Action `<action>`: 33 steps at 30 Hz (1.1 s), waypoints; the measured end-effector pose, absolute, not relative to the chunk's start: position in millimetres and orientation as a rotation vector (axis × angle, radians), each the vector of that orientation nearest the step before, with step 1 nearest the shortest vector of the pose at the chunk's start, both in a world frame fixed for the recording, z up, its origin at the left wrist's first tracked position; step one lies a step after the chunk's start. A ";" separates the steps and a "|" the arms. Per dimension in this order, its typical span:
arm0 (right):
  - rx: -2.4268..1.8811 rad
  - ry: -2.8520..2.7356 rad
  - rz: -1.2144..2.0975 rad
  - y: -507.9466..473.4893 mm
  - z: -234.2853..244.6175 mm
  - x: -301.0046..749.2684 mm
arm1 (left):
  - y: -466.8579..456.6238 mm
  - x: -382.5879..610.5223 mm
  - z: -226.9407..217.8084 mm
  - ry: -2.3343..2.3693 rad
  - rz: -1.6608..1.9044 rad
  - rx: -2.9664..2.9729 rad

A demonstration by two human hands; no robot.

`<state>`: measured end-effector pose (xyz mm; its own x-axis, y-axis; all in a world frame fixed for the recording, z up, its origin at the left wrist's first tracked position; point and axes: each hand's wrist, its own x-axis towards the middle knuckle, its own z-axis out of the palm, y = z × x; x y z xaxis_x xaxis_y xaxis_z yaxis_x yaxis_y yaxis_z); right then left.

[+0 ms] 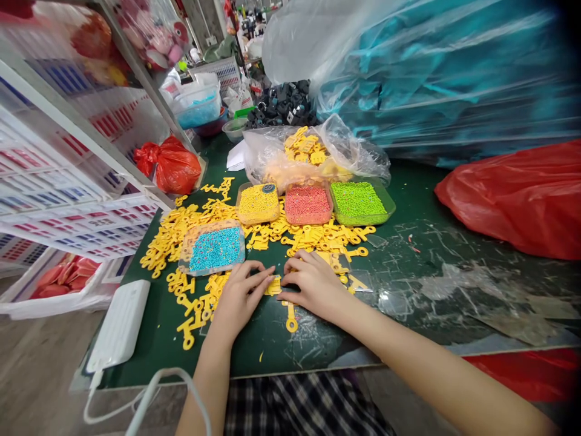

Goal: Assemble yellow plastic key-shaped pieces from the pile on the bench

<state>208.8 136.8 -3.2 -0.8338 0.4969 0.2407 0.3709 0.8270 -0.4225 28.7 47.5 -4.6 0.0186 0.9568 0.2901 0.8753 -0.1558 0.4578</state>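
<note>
My left hand [239,295] and my right hand [312,284] meet at the front of a dark green table [417,242]. Both pinch one small yellow plastic piece [273,285] between their fingertips, pressed down on the table. Many loose yellow key-shaped pieces [200,224] lie scattered around and beyond my hands. One of them [291,318] lies just under my right wrist. Behind the hands stand four trays of tiny beads: blue [215,248], yellow [258,203], pink [307,204] and green [358,201].
A clear bag of more yellow pieces [308,151] sits behind the trays, with black parts [284,104] further back. Red bags lie at the left [175,166] and right [521,194]. A white box with a cable [120,324] lies front left. Shelves [68,151] stand left.
</note>
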 end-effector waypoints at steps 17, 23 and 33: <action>-0.584 -2.714 0.324 137.5 1.5 210.8 | 49.8 35.3 4.9 2.067 0.796 2.334; -0.536 -2.690 0.248 137.8 5.9 211.6 | 92.7 27.6 46.3 2.046 0.930 2.417; -0.522 -2.709 0.259 139.5 5.5 208.7 | 223.1 7.5 71.3 1.840 0.510 2.482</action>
